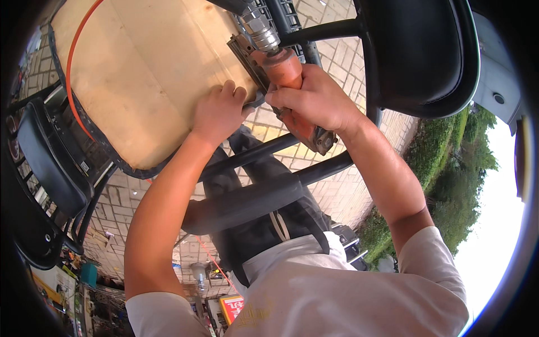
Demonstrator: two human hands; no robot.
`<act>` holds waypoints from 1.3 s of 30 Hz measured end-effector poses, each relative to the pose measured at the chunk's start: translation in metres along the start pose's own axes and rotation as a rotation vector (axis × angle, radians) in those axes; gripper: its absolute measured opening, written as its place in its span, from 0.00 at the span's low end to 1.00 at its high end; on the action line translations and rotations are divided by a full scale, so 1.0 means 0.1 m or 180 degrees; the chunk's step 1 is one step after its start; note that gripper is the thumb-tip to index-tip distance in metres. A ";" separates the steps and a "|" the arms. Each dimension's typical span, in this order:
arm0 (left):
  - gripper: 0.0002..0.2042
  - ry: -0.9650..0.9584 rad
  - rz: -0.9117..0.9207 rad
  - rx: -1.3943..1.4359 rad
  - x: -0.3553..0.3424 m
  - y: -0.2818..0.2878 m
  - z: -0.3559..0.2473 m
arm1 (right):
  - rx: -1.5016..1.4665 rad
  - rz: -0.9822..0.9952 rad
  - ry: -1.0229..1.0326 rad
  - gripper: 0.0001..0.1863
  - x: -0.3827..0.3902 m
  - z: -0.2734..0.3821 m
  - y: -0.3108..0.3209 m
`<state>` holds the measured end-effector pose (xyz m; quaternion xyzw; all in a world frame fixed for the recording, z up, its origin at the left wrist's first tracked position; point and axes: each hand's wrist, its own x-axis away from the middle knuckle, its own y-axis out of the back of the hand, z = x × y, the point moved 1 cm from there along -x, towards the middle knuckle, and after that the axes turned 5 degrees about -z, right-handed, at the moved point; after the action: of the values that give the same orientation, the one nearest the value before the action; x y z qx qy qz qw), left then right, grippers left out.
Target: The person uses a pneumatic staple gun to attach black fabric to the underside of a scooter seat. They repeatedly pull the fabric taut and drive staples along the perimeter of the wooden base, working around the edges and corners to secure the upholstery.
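My right hand [323, 101] is closed around the orange body of an air staple gun [284, 68]. A metal hose coupling [261, 32] is fitted to its upper end. The gun's dark magazine lies along the right edge of a plywood seat panel [140, 73]. On that panel's near right part rests my left hand [219, 112], its fingers curled and its thumb at the edge. It grips the black cover [256, 101] that wraps round the rim; the fingertips are partly hidden.
An orange air hose [69, 67] curves across the panel's left side. A padded black bar [244, 205] crosses in front of my body. Black chairs stand at the left [53, 157] and upper right [418, 53]. Brick paving [120, 205] lies beneath, with clutter at the lower left.
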<state>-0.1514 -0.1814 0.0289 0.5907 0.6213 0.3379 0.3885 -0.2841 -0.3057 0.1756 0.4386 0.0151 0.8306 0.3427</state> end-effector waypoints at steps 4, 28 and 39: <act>0.07 -0.1043 -0.0180 -0.0144 -0.01 -0.13 0.13 | 0.0259 0.0106 -0.0234 0.08 0.04 0.19 -0.01; 0.05 -0.0279 0.0572 0.1290 -0.10 0.06 0.36 | 0.0128 -0.0042 0.0208 0.13 -0.13 0.08 -0.46; 0.08 -0.0231 0.0200 0.0820 0.00 0.01 0.35 | -0.0095 -0.0334 0.0186 0.11 -0.18 0.11 -0.56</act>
<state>-0.1204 -0.1824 0.0135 0.6666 0.6263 0.2458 0.3209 -0.2378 -0.2770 0.1513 0.4075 0.0357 0.8241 0.3917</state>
